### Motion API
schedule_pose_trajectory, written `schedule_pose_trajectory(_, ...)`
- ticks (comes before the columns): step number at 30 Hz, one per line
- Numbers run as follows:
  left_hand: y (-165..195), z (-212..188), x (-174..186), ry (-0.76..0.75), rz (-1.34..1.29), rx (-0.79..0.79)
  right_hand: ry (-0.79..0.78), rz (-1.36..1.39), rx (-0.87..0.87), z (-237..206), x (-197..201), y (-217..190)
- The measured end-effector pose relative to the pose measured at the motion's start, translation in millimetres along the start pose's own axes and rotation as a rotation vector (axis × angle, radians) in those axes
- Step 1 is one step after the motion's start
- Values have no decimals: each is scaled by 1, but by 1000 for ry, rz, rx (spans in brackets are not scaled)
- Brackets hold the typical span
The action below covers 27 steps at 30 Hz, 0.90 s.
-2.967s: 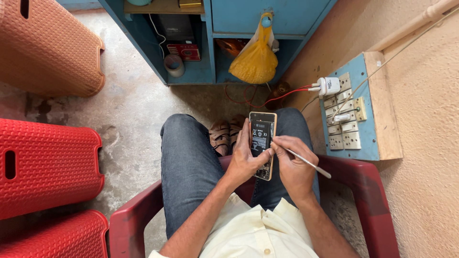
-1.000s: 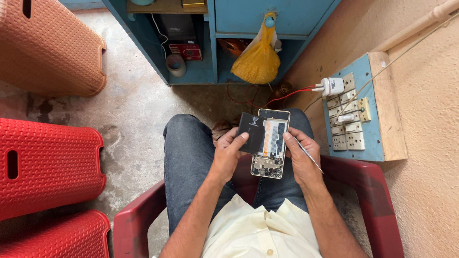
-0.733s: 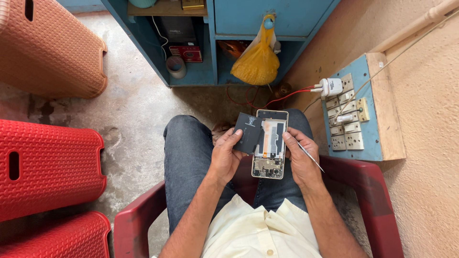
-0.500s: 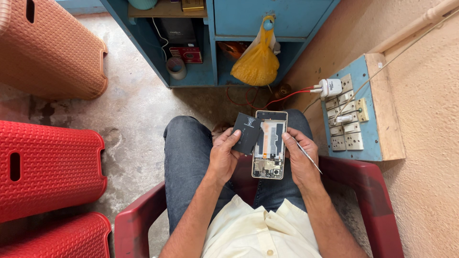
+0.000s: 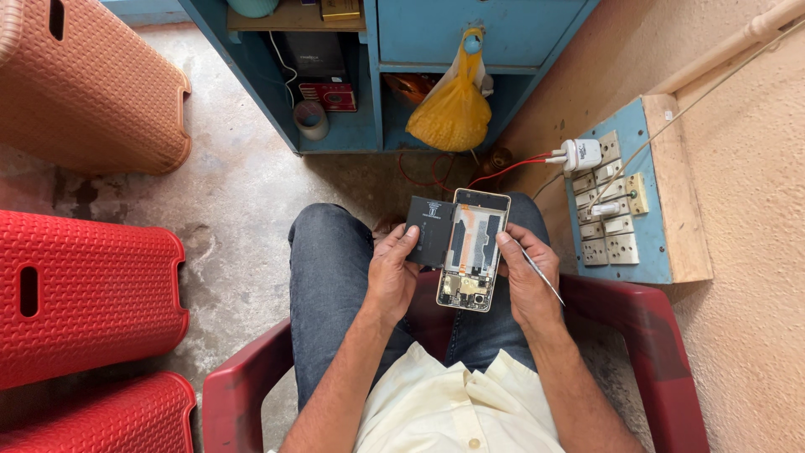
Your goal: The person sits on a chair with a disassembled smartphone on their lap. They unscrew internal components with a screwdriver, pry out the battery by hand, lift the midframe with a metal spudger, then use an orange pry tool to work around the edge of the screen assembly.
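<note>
An opened phone [image 5: 474, 252], its back off and its inner parts showing, is held above my lap between both hands. My left hand [image 5: 392, 273] grips a flat black battery [image 5: 429, 232] that is lifted out to the left of the phone's body, its right edge still against it. My right hand [image 5: 527, 277] holds the phone's right side and also a thin metal tool [image 5: 541, 275] that points down to the right.
I sit in a dark red plastic chair [image 5: 637, 335]. Red plastic stools [image 5: 84, 294] and an orange one [image 5: 92, 84] stand at the left. A blue cabinet [image 5: 394, 67] with a yellow bag [image 5: 453, 109] is ahead. A blue switchboard [image 5: 616, 201] with a white plug hangs on the right wall.
Three seconds ago the phone was closed with the tool at its edge. It has since been opened, and the battery has swung out leftward in my left hand.
</note>
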<state>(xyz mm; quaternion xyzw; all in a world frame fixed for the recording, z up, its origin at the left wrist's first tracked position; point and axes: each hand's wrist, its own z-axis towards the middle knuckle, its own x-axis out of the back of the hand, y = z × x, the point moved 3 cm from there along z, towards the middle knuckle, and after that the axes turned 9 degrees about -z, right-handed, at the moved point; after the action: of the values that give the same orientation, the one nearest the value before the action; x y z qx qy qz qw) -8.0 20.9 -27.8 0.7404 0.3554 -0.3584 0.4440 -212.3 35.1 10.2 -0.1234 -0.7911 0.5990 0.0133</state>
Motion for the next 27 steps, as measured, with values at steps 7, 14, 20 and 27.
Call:
schedule_pose_trajectory(7,3,3,-2,-24,77,54,-17,14,4,-1,2,1)
schedule_pose_trajectory(14,-2,4,-12,65,686,-5,-24,-32,8,-5,0,0)
schedule_pose_trajectory(20,-7,-2,-21,-100,857,-23,-47,-30,-6,-8,-4,-2)
schedule_pose_trajectory(27,-6,-7,-29,-139,424,230,-101,41,-63,-10,-9,-5)
